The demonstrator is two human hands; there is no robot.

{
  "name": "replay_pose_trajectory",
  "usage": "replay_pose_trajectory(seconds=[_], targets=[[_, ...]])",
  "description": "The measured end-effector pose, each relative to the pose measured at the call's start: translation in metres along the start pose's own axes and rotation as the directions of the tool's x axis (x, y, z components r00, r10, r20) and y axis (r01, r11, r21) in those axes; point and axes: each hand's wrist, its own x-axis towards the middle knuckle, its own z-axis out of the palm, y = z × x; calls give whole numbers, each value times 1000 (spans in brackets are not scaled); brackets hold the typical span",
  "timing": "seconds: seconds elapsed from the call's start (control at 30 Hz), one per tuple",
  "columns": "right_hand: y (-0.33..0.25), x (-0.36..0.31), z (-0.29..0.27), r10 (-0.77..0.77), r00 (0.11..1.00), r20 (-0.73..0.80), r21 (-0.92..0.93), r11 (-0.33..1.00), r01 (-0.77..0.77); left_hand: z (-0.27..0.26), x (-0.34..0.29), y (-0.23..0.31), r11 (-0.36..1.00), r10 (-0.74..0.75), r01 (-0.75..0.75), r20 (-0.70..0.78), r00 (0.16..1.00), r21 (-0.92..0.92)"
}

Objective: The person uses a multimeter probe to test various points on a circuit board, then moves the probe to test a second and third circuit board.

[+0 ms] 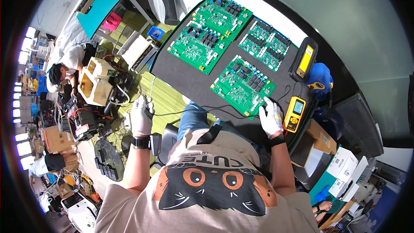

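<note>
Firstly, at far left: one brown cardboard carton (57,139), flat-sided; one co-worker (67,67), bent forward; one cream housing (102,90), smooth, angular, with an opening, loose wires beside it.

Left hand (142,116): white knit glove, darker at the fingertips, fingers raised and bent, off the surface; whether it grips anything, cannot tell. Black cable (174,114): thin, flexible, running from beside this hand across the lap, past the lower edge of the nearest board.

Beyond: one small blue bin (155,33), on a striped yellow-green floor (166,88).

Surface (185,80): matt, dark grey, carrying green circuit boards, flat and rigid, studded with black blocks and pale connectors. Two lie at left, one lower (198,47), one upper (222,15); the nearest board (243,87) lies close to the person; a further panel (265,45) lies above it.

Right hand (271,117): white glove, fingers extended at the nearest board's right corner; pinching or merely resting, cannot tell.

Just right, hemming it in: one yellow meter (295,114), oblong, small screen; above, one black-and-yellow case (303,59), rounded corners; then one blue rounded article (320,77), glossy.
</note>
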Motion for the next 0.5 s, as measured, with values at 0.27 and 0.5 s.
replay_pose_trajectory(seconds=[0.27,0.5], targets=[[0,-35,-17,-19,981,193,-134,990,45,7,-11,-2,961,30,-40,41,999,274],[-5,-81,-31,-80,892,446,-114,983,145,12,1,-6,955,51,-68,67,996,287]])
